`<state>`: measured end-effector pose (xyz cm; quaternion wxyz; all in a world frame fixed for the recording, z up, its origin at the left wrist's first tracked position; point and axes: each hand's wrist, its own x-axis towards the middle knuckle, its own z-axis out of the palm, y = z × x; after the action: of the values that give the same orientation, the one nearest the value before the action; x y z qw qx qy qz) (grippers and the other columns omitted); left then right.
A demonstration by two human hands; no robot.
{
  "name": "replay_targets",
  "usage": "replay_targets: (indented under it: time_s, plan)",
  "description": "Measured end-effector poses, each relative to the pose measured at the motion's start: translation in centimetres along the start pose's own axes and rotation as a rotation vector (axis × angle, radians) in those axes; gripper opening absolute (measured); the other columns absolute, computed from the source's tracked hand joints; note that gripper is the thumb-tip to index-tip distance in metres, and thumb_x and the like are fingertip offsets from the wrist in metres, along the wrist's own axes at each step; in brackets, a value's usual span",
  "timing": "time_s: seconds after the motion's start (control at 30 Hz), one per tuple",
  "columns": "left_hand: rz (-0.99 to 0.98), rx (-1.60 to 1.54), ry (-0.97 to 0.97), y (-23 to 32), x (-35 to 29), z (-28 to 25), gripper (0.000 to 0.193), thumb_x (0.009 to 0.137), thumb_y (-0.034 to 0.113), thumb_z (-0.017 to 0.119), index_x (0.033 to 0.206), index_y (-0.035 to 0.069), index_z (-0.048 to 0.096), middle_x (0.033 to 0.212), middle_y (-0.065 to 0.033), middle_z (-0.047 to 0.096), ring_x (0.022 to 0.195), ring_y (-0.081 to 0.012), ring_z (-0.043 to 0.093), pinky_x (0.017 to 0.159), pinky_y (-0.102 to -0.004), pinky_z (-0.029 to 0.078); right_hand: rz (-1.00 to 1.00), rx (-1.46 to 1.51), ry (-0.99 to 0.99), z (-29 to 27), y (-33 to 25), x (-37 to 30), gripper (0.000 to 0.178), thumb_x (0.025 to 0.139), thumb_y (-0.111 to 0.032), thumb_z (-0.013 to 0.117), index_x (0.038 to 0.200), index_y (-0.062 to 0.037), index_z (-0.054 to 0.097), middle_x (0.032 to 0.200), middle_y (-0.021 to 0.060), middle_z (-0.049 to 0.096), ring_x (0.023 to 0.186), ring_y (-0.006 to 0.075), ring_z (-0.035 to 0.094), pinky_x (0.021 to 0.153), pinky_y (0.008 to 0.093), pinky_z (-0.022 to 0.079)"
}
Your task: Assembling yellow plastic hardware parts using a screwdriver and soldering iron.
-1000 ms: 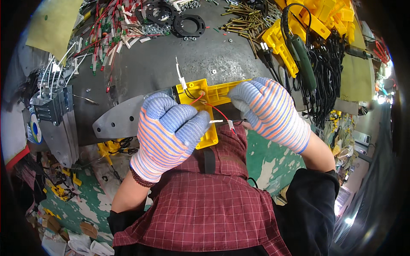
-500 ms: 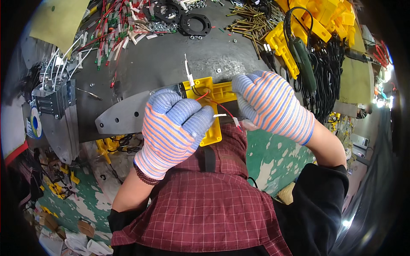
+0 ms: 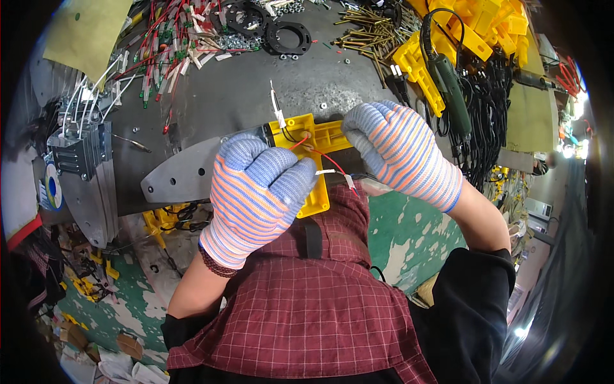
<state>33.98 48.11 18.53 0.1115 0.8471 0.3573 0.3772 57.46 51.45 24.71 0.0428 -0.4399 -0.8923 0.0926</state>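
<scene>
Both hands wear striped knit gloves. My left hand is closed against the left side of a yellow plastic housing, its fingertips hidden. My right hand is curled closed by the housing's right arm; whatever its fingers hold is hidden. A red wire crosses the housing toward a white sleeve. Close to my left thumb lies another white-sleeved wire end, and a thin dark wire runs under my right hand. A white connector stands off the housing's top. The grey metal plate extends leftward from the housing.
Green-tipped red-wired parts, black rings and brass screws lie along the back. Yellow housings, a green-handled tool and black cables fill the right. Stacked metal plates stand at left.
My right hand has shifted slightly left and up, and a dark wire shows more plainly beneath it. My left hand stays closed at the housing. The whole view has shifted slightly.
</scene>
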Motion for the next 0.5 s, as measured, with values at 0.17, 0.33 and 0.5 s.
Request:
replay_targets:
  time_s: [0.17,0.33,0.5]
  plan:
    - [-0.009,0.006,0.01,-0.2,0.0,0.2,0.025,0.065,0.02,0.079,0.087,0.012,0.072,0.085,-0.0039,0.063,0.081,-0.0258,0.058,0.075,-0.0426,0.046,0.153,0.143,0.021,-0.6,0.1,0.1,0.017,0.085,-0.013,0.062,0.098,-0.0028,0.059,0.081,0.0185,0.064,0.078,0.0394,0.063,0.069,0.0468,0.051]
    - [0.011,0.035,0.066,-0.1,0.5,0.2,0.02,0.066,0.018,0.069,0.085,0.014,0.071,0.083,-0.0012,0.064,0.075,-0.0227,0.058,0.069,-0.0385,0.048,0.083,0.334,0.044,-1.4,0.3,0.2,0.013,0.089,-0.01,0.06,0.099,-0.001,0.06,0.084,0.0199,0.064,0.077,0.0406,0.063,0.069,0.045,0.051]
    - [0.002,-0.014,-0.005,0.0,0.3,-0.5,0.025,0.066,0.019,0.071,0.091,0.014,0.071,0.092,-0.0013,0.064,0.082,-0.0246,0.057,0.075,-0.0408,0.047,0.131,0.204,0.465,-1.5,4.1,1.6,0.022,0.089,-0.01,0.064,0.109,-0.0012,0.063,0.09,0.0183,0.066,0.084,0.0352,0.065,0.075,0.0382,0.052]
